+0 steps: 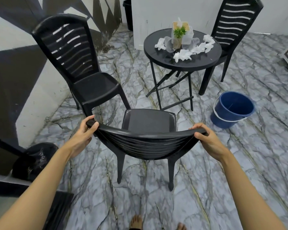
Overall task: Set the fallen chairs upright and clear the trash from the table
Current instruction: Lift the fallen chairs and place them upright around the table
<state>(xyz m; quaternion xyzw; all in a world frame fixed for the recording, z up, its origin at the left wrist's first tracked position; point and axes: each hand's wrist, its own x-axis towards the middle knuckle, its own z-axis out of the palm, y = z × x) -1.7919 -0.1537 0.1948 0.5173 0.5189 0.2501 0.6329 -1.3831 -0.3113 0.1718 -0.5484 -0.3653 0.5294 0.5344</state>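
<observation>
1. The black moulded-plastic chair with the slatted back (149, 120) stood on all four legs on the marble-patterned floor, right in front of the person and short of the round black table (156, 59).
2. The left hand (84, 131) had its fingers curled tight round the left corner of the chair's top rail. The right hand (206, 138) clamped the right corner the same way.
3. The chair looked light and fairly stiff, though that thin back would probably flex. On such glossy plastic, the corners seemed the surest hold.
4. Crumpled white tissues (183, 55) and clear plastic cups (170, 44) lay on the table. I'd judge the tissues soft and easily pinched, the cups flimsy enough to crush.
5. A blue plastic bucket (231, 110) stood on the floor near the table.
</observation>
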